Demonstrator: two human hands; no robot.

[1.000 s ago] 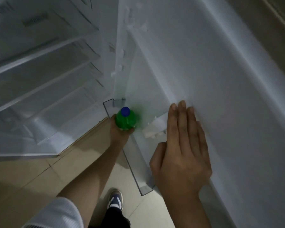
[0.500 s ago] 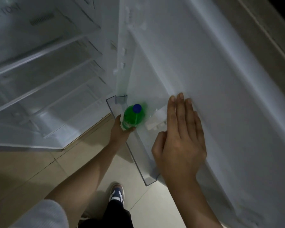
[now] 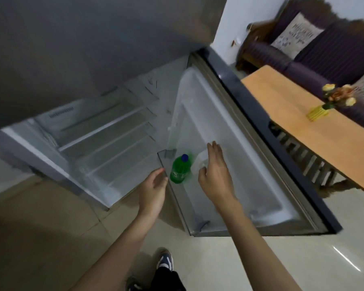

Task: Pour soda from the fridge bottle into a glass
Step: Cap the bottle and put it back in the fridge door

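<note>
A green soda bottle (image 3: pixel 179 169) with a blue cap stands in the clear door bin (image 3: pixel 163 164) of the open fridge door (image 3: pixel 229 164). My left hand (image 3: pixel 153 191) hovers just left of the bin, fingers relaxed, off the bottle. My right hand (image 3: pixel 215 172) is over the door's inner side to the right of the bottle, fingers extended, holding nothing. No glass is in view.
The fridge interior (image 3: pixel 105 143) with bare shelves lies to the left. A wooden table (image 3: pixel 303 133) with a yellow vase of flowers (image 3: pixel 332 101) stands right of the door, a purple sofa (image 3: pixel 324 45) behind it. My shoe (image 3: pixel 165 261) is on the tiled floor.
My left hand has let go of the bottle and drawn back to the left. The view has pulled back and up, showing the whole door, table and sofa.
</note>
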